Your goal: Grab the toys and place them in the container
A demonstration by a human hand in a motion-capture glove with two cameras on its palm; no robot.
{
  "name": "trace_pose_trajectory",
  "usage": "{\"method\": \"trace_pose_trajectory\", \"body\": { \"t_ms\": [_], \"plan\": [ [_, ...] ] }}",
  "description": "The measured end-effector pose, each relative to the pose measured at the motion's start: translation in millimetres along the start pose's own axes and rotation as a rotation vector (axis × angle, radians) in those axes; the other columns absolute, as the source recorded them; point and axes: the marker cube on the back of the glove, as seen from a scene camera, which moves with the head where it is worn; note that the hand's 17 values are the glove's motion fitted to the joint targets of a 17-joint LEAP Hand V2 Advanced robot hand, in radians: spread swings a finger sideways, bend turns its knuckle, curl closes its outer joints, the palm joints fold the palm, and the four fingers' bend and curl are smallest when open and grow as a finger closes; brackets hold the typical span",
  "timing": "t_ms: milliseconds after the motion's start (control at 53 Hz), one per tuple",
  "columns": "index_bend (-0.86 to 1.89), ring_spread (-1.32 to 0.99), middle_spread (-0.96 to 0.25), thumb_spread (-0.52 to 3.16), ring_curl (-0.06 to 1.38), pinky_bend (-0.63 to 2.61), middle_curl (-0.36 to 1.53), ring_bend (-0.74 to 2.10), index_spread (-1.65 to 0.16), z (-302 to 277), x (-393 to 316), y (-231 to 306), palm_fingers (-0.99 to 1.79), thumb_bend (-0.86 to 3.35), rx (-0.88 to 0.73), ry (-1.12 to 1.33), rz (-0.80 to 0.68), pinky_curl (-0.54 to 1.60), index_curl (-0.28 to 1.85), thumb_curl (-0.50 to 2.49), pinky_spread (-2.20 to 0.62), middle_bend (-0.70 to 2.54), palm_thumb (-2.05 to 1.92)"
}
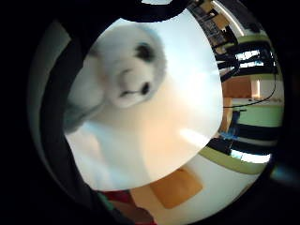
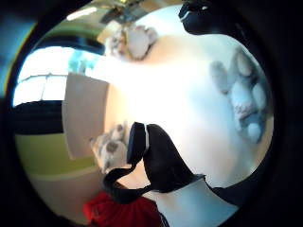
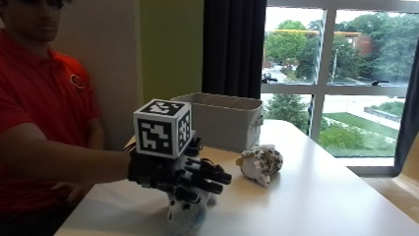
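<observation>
The spotted toy point(image 3: 260, 163) lies on the table point(image 3: 327, 196) between the hand point(image 3: 177, 177) and the bin point(image 3: 219, 120); the bin's top is open.

Table point(image 3: 327, 196): smooth white top with a slight sheen. Container point(image 3: 223, 120): grey, matt, cloth-like walls. Both toys are plush: spotted toy point(image 3: 260, 162) shaggy, white toy point(image 3: 185, 212) soft and fluffy under the matt black gloved right hand point(image 3: 177, 174).

White table point(image 3: 340, 196), grey container point(image 3: 223, 120), spotted plush toy point(image 3: 260, 162), white plush toy point(image 3: 185, 212)
</observation>
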Motion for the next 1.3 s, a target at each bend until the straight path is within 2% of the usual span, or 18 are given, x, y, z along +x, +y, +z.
{"method": "trace_pose_trajectory", "body": {
  "t_ms": [208,472,661,774,868,944,963,1057,1076,1095,1246,1284,1303],
  "plan": [
    [0.41,-0.11,-0.1,1.15,0.17,0.44,0.31,0.16,-0.42,11,30,-11,-0.04,-0.04,-0.11,0.051,0.06,0.32,0.4,0.25,0.05,0.16,-0.04],
    [0.27,-0.05,-0.09,1.14,0.17,0.89,0.26,0.18,-0.42,18,38,-23,0.01,-0.01,-0.127,0.099,0.091,0.44,0.38,0.28,0.11,0.13,0.01],
    [0.28,-0.04,-0.09,1.15,0.18,1.0,0.25,0.2,-0.44,30,35,-28,0.04,-0.02,-0.163,0.154,0.122,0.45,0.39,0.3,0.1,0.15,0.03],
    [0.26,-0.06,-0.09,1.16,0.21,1.09,0.23,0.3,-0.44,33,34,-27,0.15,-0.02,-0.166,0.168,0.143,0.46,0.38,0.31,0.06,0.13,0.03],
    [0.27,-0.11,-0.11,1.16,0.25,1.01,0.23,0.44,-0.44,34,36,-24,0.27,-0.02,-0.125,0.144,0.147,0.43,0.39,0.31,0.03,0.16,0.03],
    [0.25,-0.2,-0.17,1.2,0.28,0.83,0.28,0.59,-0.45,36,40,-22,0.5,0.0,-0.054,0.123,0.134,0.37,0.38,0.32,0.02,0.34,0.06],
    [0.24,-0.21,-0.17,1.2,0.27,0.83,0.28,0.59,-0.45,36,41,-21,0.48,-0.01,-0.034,0.117,0.13,0.37,0.37,0.32,0.02,0.33,0.06],
    [0.38,-0.33,-0.27,1.27,0.29,0.61,0.38,0.65,-0.43,39,44,-20,0.84,0.05,0.051,0.096,0.101,0.29,0.42,0.35,-0.08,0.62,0.17],
    [0.36,-0.34,-0.28,1.28,0.29,0.6,0.36,0.65,-0.42,39,44,-20,0.77,0.04,0.061,0.094,0.095,0.29,0.41,0.35,-0.07,0.59,0.16],
    [0.39,-0.36,-0.3,1.28,0.31,0.59,0.4,0.66,-0.42,39,44,-21,0.84,0.06,0.07,0.094,0.089,0.29,0.44,0.36,-0.11,0.66,0.2],
    [0.38,-0.45,-0.36,1.13,0.38,0.68,0.45,0.81,-0.4,40,40,-30,1.1,0.13,0.158,0.11,0.046,0.32,0.5,0.49,-0.32,0.72,0.43],
    [0.38,-0.46,-0.37,1.09,0.39,0.68,0.47,0.83,-0.39,40,39,-32,1.07,0.12,0.18,0.111,0.039,0.33,0.52,0.51,-0.34,0.73,0.44],
    [0.41,-0.46,-0.37,1.07,0.4,0.7,0.49,0.85,-0.4,39,39,-34,1.16,0.13,0.195,0.111,0.035,0.35,0.54,0.53,-0.36,0.77,0.48]
  ]
}}
